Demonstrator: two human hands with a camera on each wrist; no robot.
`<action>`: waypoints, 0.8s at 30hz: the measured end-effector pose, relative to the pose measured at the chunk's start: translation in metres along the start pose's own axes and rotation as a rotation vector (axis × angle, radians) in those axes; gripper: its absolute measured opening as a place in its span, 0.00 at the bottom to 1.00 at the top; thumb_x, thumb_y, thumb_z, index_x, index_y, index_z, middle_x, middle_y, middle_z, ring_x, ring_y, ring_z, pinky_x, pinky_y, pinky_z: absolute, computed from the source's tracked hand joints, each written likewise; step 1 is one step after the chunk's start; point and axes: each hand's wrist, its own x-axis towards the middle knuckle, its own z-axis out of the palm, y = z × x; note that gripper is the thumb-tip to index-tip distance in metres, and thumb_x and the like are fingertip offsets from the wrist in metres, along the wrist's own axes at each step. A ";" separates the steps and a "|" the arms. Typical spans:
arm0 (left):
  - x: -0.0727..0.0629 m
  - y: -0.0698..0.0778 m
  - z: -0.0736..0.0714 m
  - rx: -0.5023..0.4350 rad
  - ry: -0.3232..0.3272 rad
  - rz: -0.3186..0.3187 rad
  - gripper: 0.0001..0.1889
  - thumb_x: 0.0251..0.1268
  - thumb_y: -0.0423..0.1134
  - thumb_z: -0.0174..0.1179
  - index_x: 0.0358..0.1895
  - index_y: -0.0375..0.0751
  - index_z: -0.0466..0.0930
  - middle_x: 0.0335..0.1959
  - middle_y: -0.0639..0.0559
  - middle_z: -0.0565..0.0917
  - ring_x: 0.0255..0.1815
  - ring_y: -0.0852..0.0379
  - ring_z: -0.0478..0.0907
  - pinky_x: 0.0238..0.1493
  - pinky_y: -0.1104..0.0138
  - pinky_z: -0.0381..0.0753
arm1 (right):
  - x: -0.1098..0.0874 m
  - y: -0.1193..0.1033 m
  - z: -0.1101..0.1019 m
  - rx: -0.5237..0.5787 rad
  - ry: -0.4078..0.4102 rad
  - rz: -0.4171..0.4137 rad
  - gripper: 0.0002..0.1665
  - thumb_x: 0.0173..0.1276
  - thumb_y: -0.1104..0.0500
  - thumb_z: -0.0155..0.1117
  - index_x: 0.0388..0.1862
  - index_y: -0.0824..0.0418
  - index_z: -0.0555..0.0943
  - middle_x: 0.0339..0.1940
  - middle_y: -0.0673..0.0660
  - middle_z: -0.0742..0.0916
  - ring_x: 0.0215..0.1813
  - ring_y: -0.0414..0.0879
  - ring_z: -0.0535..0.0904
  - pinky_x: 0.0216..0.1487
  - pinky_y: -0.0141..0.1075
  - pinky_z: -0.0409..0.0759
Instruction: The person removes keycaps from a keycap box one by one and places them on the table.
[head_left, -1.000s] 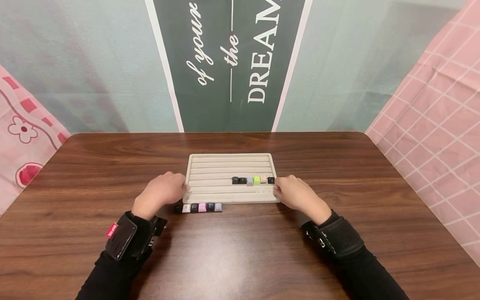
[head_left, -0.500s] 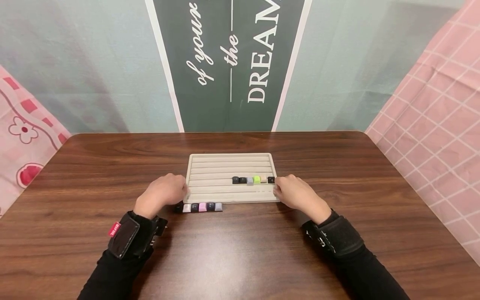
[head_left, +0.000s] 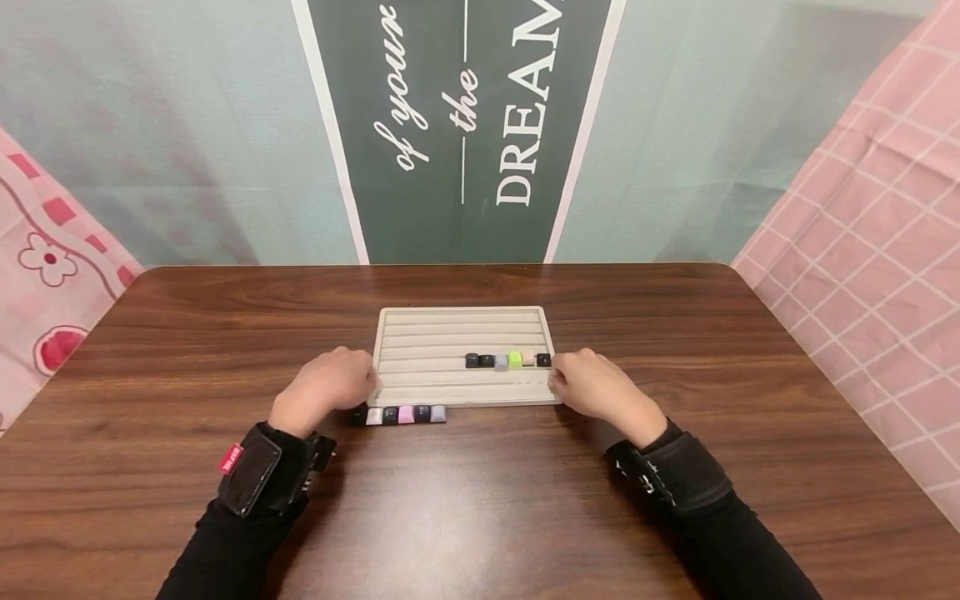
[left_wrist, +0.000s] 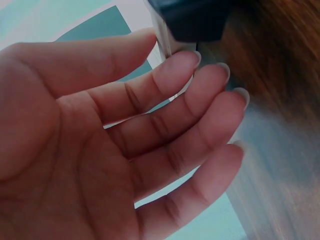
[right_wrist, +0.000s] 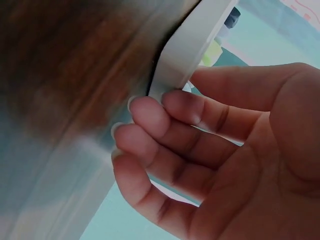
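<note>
A cream tray with ridged rows (head_left: 420, 379) lies flat on the table. At its left edge, my left hand (head_left: 322, 390) pinches the rim between thumb and fingers; in the left wrist view a dark keycap (left_wrist: 195, 20) hides part of that spot. My right hand (head_left: 602, 393) pinches the right edge, and the right wrist view has thumb and fingertips on the tray's corner (right_wrist: 182, 50). Inside, on the right part of one row, sit several keycaps, among them a lime one (head_left: 514, 359). Along the tray's front edge, near my left hand, runs a line of keycaps with a pink one (head_left: 406, 415).
The brown wood-grain table (head_left: 480, 508) extends around the tray. Behind it hangs a pale green cloth with a dark lettered panel (head_left: 465, 225). Pink cloths hang at the left and right, one of them a grid-patterned cloth (head_left: 885, 250).
Over the last second my left hand has shifted very slightly to the right at the tray's edge. The tray, the keycaps and my right hand look almost unchanged.
</note>
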 end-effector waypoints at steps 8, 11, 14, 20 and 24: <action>0.000 0.000 0.001 -0.004 0.002 -0.004 0.15 0.64 0.35 0.47 0.17 0.42 0.65 0.16 0.50 0.65 0.20 0.54 0.65 0.25 0.63 0.64 | -0.002 0.001 -0.005 0.024 -0.004 0.009 0.14 0.62 0.62 0.57 0.17 0.57 0.68 0.15 0.49 0.70 0.19 0.41 0.65 0.21 0.33 0.62; -0.001 0.000 0.001 -0.003 0.007 -0.005 0.15 0.64 0.35 0.47 0.17 0.42 0.65 0.16 0.50 0.65 0.20 0.54 0.65 0.26 0.63 0.64 | -0.002 0.000 -0.007 0.025 0.004 0.004 0.14 0.61 0.62 0.58 0.17 0.57 0.68 0.14 0.49 0.70 0.18 0.41 0.65 0.21 0.33 0.62; -0.001 0.000 0.001 0.000 0.013 -0.002 0.15 0.64 0.35 0.47 0.17 0.42 0.65 0.17 0.50 0.65 0.20 0.54 0.65 0.26 0.63 0.64 | -0.001 -0.001 -0.009 0.022 0.017 -0.001 0.14 0.60 0.62 0.58 0.17 0.58 0.68 0.14 0.50 0.70 0.19 0.42 0.65 0.21 0.33 0.63; -0.001 0.000 0.001 0.003 0.014 0.002 0.15 0.64 0.35 0.48 0.18 0.41 0.66 0.17 0.50 0.65 0.21 0.54 0.66 0.26 0.62 0.64 | 0.000 -0.002 -0.010 0.004 0.045 -0.007 0.13 0.59 0.65 0.57 0.17 0.58 0.67 0.14 0.50 0.69 0.19 0.43 0.65 0.20 0.33 0.62; 0.000 0.000 0.001 0.004 0.014 -0.001 0.15 0.64 0.35 0.48 0.17 0.41 0.66 0.16 0.50 0.65 0.21 0.54 0.66 0.26 0.63 0.64 | 0.002 -0.005 -0.011 -0.012 0.091 -0.032 0.14 0.58 0.66 0.56 0.16 0.58 0.66 0.14 0.49 0.66 0.19 0.43 0.63 0.19 0.33 0.59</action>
